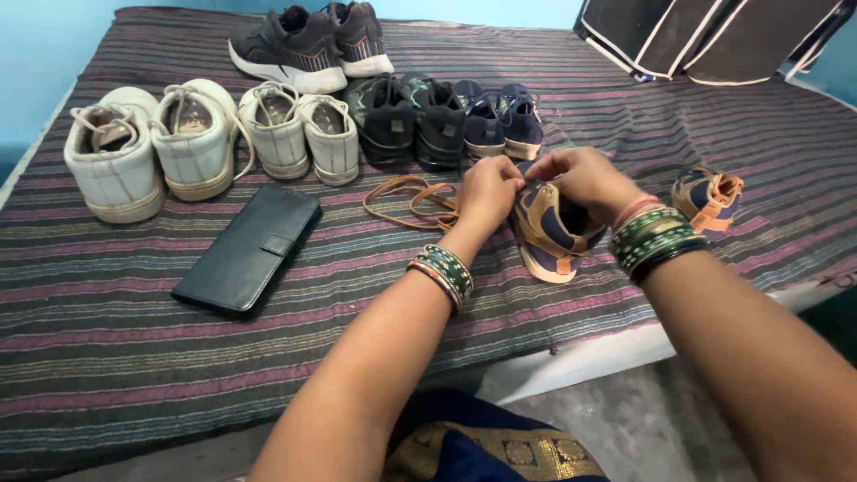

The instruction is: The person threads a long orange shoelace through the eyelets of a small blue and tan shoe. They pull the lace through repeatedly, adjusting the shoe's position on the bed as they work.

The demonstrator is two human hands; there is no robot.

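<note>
Both hands, left hand (486, 189) and right hand (580, 178), pinched closed at the top of a small navy-and-tan lace-up shoe (549, 234) on the striped bed (134, 357); the loose tan lace (412, 201) beside it risked tangling.

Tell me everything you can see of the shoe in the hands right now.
The small shoe is navy with tan panels and a pale sole, fabric-like as far as it shows. It stands on the striped cloth near the front edge, its opening facing up. The left hand and right hand pinch at its top, hiding the tongue area. A loose tan lace lies just left of it; whether it is threaded into the shoe is not visible.
</note>
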